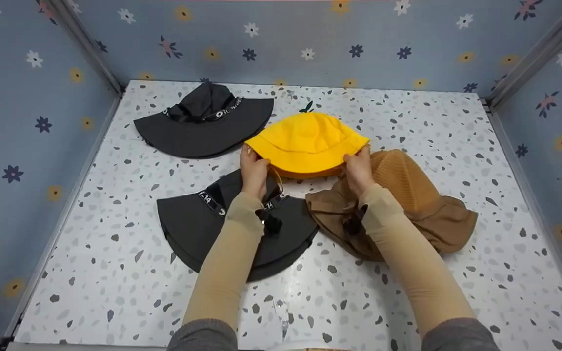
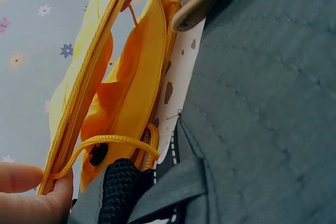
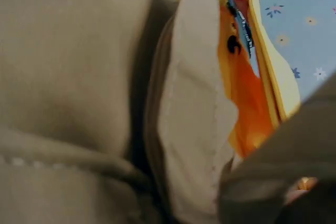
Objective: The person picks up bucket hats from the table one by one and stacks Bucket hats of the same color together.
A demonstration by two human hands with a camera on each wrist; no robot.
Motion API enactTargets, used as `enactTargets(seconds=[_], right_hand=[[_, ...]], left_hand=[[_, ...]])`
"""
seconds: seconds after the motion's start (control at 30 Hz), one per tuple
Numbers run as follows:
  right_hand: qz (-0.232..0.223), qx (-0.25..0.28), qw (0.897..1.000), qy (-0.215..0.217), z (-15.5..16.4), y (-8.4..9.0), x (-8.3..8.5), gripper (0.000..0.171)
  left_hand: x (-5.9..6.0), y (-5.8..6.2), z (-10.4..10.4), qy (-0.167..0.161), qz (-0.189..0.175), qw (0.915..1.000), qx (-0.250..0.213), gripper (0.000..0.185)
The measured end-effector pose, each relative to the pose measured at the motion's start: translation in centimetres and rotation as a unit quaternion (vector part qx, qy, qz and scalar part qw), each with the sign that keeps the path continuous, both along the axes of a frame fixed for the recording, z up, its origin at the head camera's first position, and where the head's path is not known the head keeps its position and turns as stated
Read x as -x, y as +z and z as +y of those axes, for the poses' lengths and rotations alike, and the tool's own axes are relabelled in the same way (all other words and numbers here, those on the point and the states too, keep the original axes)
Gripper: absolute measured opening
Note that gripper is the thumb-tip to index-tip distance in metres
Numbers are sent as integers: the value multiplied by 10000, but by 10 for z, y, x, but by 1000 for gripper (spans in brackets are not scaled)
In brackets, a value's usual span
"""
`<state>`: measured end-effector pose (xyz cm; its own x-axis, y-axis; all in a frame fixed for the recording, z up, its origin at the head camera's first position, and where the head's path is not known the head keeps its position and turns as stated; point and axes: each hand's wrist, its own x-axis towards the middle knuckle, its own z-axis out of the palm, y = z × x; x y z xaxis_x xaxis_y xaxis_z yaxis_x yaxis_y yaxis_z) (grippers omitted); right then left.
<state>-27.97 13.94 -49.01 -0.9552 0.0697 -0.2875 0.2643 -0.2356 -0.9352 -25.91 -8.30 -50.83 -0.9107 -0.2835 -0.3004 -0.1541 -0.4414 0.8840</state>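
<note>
A yellow bucket hat (image 1: 308, 139) is held up between both hands, its brim tilted toward me. My left hand (image 1: 254, 170) pinches the brim at the left, thumb on top; in the left wrist view its fingertips (image 2: 21, 178) grip the edge beside a yellow cord (image 2: 113, 140). At the right end of the brim my right hand (image 1: 359, 168) pinches the edge. In the right wrist view brown cloth hides most of this hand. The hat's orange-yellow inside (image 3: 247, 98) and a black cord toggle (image 3: 234, 44) show there.
Under my left forearm lies a dark grey wide-brim hat (image 1: 188, 222) with a lettered band. A brown hat (image 1: 403, 183) with a neck flap sits beneath my right wrist. Another black wide-brim hat (image 1: 203, 129) rests at the back left. Flower-patterned panels (image 1: 291, 44) enclose the speckled table (image 1: 105, 273).
</note>
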Motion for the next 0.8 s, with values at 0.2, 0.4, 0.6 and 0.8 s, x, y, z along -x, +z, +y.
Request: enactTargets(seconds=[0.2,0.4,0.6,0.8], right_hand=[[-99,-298,9995,-9,-2,7,0,64],[-245,-475,9982,-281,-5,-2,5,73],[-609,-576,9959,-326,-3,2,4,93],[-585,-715,9952,-333,-2,5,5,91]], left_hand=[[0,-4,0,-160,219,9992,295,79],[-2,-3,-2,-221,341,9964,748,68],[-6,3,-2,-474,-207,9919,1159,80],[-10,12,1,-790,-687,9854,1343,84]])
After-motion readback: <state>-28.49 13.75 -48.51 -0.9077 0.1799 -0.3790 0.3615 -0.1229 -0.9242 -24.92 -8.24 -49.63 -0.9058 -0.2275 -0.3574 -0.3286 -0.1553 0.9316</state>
